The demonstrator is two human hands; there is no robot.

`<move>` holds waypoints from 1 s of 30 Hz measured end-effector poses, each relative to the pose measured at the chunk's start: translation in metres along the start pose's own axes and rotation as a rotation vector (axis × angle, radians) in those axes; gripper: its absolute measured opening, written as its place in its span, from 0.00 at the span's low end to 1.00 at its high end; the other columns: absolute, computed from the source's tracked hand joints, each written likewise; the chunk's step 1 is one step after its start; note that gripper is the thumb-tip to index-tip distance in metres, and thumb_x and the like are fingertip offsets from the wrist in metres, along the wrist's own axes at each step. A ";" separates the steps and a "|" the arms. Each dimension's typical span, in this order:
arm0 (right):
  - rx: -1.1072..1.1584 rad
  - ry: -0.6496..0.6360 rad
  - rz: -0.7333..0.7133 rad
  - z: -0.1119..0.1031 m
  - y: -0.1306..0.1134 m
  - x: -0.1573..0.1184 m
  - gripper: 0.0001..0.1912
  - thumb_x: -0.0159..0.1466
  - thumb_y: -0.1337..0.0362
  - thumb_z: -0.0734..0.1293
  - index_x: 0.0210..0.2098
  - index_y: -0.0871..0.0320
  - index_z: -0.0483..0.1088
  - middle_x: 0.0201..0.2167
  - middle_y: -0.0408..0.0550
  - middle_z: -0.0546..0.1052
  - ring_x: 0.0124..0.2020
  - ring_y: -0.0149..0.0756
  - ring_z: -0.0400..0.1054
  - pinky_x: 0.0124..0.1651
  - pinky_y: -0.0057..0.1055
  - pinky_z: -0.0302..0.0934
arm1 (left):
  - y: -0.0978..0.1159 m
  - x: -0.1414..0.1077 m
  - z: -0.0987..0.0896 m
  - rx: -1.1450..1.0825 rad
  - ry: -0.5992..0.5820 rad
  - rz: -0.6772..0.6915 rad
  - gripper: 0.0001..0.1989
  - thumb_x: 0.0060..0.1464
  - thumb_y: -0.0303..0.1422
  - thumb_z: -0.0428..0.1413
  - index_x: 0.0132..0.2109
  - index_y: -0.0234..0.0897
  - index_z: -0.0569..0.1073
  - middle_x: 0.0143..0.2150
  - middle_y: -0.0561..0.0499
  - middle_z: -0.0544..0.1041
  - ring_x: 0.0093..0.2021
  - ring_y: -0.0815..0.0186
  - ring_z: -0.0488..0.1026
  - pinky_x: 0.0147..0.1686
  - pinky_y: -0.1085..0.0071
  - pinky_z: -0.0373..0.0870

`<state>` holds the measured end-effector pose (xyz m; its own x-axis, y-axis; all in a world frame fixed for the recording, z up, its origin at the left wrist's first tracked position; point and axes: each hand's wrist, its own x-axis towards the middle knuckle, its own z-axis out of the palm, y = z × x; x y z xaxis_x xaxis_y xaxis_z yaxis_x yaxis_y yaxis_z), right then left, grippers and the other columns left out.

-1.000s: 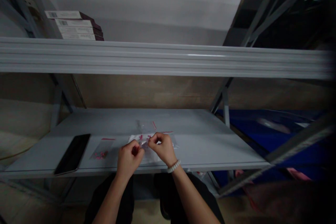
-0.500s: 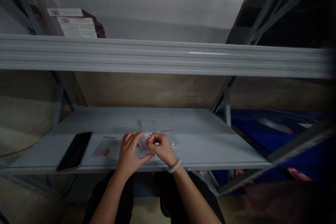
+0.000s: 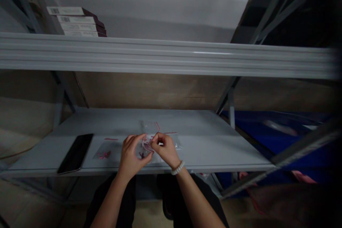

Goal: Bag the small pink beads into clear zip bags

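On the lower shelf (image 3: 192,121), my left hand (image 3: 130,155) curves its fingers and thumb around the edges of a small clear plastic bag (image 3: 145,145) with pinkish, string-like things in it. Opposite it, my right hand (image 3: 165,149), with a beaded bracelet at the wrist, pinches at the bag's right side. What lies between those fingertips is too small to make out. Behind the hands lie a clear zip bag (image 3: 150,126) and, partly covered by the right hand, another zip bag (image 3: 177,141). Left of my hands is a zip bag (image 3: 103,154) with small pink pieces.
A black phone or tablet (image 3: 76,153) lies at the shelf's left front. Above, the upper shelf's grey front beam (image 3: 171,57) crosses the view, with several stacked boxes (image 3: 77,19) on that shelf. A blue surface (image 3: 278,139) shows beyond the right-hand frame.
My left thumb has drawn slightly up and in toward the fingers. The right hand has shifted a little, still pinching. More of the pinkish strands shows between the hands.
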<state>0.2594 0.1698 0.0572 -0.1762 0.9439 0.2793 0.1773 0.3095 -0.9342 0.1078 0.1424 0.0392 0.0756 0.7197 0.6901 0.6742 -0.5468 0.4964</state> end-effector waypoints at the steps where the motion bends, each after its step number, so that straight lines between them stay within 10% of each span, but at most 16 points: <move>1: -0.025 0.012 -0.015 0.000 -0.002 -0.001 0.03 0.52 0.69 0.63 0.22 0.59 0.64 0.21 0.41 0.68 0.24 0.28 0.60 0.29 0.24 0.55 | 0.000 0.000 0.000 -0.023 0.000 -0.011 0.25 0.42 0.30 0.61 0.51 0.41 0.68 0.44 0.47 0.73 0.45 0.58 0.69 0.47 0.62 0.66; 11: -0.182 -0.012 -0.327 0.005 -0.013 -0.009 0.04 0.54 0.67 0.69 0.30 0.57 0.75 0.50 0.51 0.66 0.55 0.42 0.58 0.57 0.39 0.52 | -0.004 0.000 0.001 -0.031 -0.008 -0.041 0.27 0.40 0.25 0.59 0.51 0.40 0.68 0.44 0.47 0.73 0.46 0.57 0.68 0.47 0.61 0.65; 18: 0.148 -0.109 -0.252 0.005 -0.011 -0.004 0.07 0.61 0.62 0.65 0.33 0.54 0.77 0.45 0.50 0.71 0.55 0.40 0.60 0.57 0.37 0.55 | -0.001 0.001 0.000 -0.452 -0.087 -0.256 0.19 0.48 0.31 0.58 0.49 0.38 0.68 0.47 0.47 0.72 0.47 0.62 0.70 0.48 0.67 0.65; 30: 0.101 -0.284 -0.315 -0.003 -0.018 -0.007 0.12 0.64 0.61 0.61 0.28 0.56 0.71 0.36 0.51 0.72 0.60 0.40 0.52 0.57 0.37 0.52 | -0.005 0.000 -0.008 -1.274 -0.428 -0.846 0.19 0.44 0.44 0.60 0.36 0.34 0.70 0.23 0.53 0.67 0.22 0.72 0.63 0.15 0.81 0.49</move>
<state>0.2607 0.1582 0.0724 -0.4682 0.7320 0.4950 -0.0204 0.5510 -0.8342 0.0989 0.1417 0.0413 0.3551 0.9309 -0.0858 -0.3869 0.2299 0.8930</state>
